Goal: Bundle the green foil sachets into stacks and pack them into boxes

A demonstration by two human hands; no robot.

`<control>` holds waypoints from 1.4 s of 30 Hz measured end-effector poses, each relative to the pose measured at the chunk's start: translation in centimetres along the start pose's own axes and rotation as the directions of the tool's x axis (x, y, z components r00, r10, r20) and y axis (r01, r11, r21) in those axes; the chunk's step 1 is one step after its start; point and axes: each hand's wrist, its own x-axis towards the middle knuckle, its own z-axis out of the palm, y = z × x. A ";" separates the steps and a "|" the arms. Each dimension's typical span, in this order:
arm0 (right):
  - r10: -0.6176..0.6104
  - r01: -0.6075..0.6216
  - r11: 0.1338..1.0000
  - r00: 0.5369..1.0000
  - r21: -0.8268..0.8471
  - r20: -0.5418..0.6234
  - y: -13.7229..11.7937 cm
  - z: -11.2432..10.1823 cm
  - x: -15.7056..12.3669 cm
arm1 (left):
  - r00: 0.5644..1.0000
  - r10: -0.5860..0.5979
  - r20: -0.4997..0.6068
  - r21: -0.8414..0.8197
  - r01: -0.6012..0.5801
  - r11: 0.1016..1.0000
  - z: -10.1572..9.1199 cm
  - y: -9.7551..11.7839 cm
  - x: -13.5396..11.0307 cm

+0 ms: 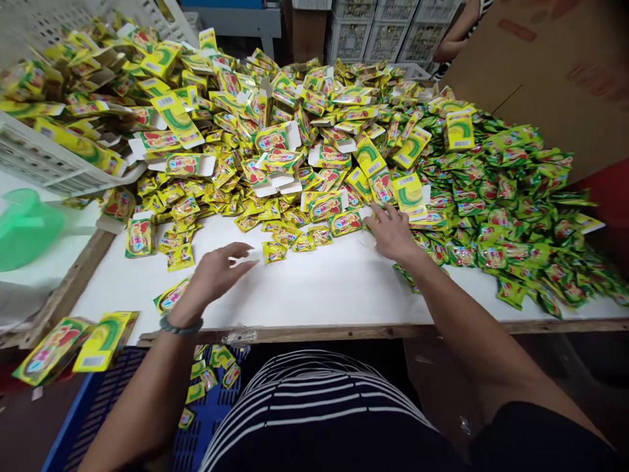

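My left hand (216, 272) hovers above the white tabletop (314, 288), thumb and fingers apart with nothing between them. Just beyond its fingertips lies a small yellow sachet (274, 252). My right hand (392, 235) reaches to the front of the heap, fingers spread and palm down. Its fingertips are at a yellow-green carton (381, 186) and beside another carton (346, 223) lying flat; whether they press on either is hard to tell. Many open-flapped cartons (278, 137) are piled on yellow sachets (223, 170). Green sachets (491, 196) are heaped at the right.
A white basket (59, 157) full of cartons leans in from the left, near a green plastic scoop-like item (29, 226). Below the table edge sits a blue crate (196, 419) with sachets. Cardboard (545, 85) stands at the right; another person's arm (457, 36) shows behind.
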 end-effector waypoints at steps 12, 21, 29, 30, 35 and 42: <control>0.041 -0.057 0.692 0.998 0.720 0.039 -12.2 0.2 -2.7 | 0.955 0.163 0.249 -0.847 0.132 0.516 9.7 4.3 2.9; 0.238 -0.234 0.967 0.971 -0.105 0.026 0.8 0.3 -4.1 | 0.959 -0.055 0.278 -0.807 0.265 0.528 8.7 2.9 2.6; 0.124 -0.124 0.992 0.986 -0.004 0.110 -1.3 2.7 -4.8 | 0.958 -0.108 0.265 -0.705 0.269 0.656 8.6 2.5 2.3; 0.099 -0.100 0.995 0.985 0.004 0.139 -1.5 2.7 -5.0 | 0.953 -0.124 0.277 -0.693 0.288 0.661 8.5 2.5 2.3; 0.094 -0.106 0.982 0.992 0.158 0.080 -2.7 2.1 -4.7 | 0.943 -0.155 0.294 -0.654 0.316 0.687 8.3 2.6 2.3; 0.296 -0.312 0.889 0.950 0.336 0.100 -5.3 3.3 -3.0 | 0.913 -0.064 0.403 -0.685 0.348 0.640 8.9 3.0 1.9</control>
